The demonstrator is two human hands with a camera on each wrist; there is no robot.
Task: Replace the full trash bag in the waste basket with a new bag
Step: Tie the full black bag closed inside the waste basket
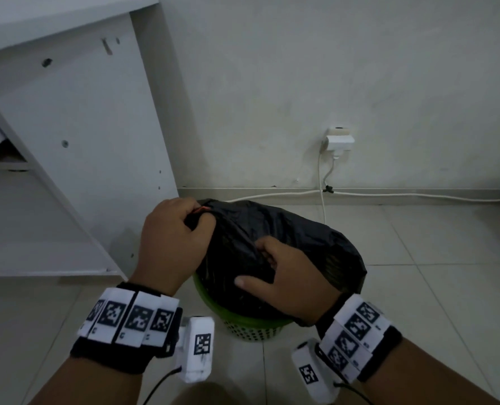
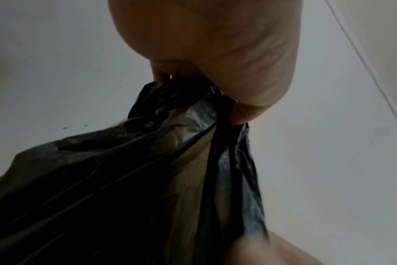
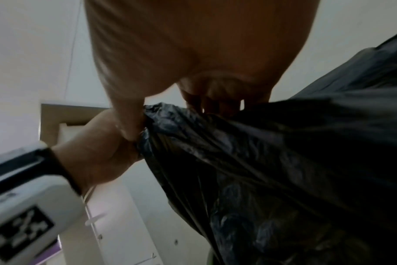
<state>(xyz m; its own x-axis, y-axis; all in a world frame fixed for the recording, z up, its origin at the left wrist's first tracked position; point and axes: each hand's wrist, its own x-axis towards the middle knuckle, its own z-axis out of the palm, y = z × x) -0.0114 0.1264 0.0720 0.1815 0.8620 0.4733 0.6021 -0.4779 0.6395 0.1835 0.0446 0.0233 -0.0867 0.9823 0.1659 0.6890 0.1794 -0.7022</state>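
Note:
A full black trash bag (image 1: 307, 244) sits in a green perforated waste basket (image 1: 251, 327) on the tiled floor. My left hand (image 1: 173, 238) grips the bag's gathered top at its far left, where a bit of red drawstring (image 1: 203, 209) shows. In the left wrist view the bunched plastic (image 2: 181, 111) runs down from my curled fingers (image 2: 168, 71). My right hand (image 1: 284, 276) grips a fold of the bag near its middle, thumb stretched out to the left. The right wrist view shows the bag (image 3: 272, 161) pulled taut under that hand, with my left hand (image 3: 102, 143) beside it.
A white cabinet (image 1: 67, 159) stands at the left, close to the basket. On the wall behind is a socket with a white plug (image 1: 338, 140), and white cables (image 1: 389, 194) run along the baseboard. Bare tiles lie to the right and front.

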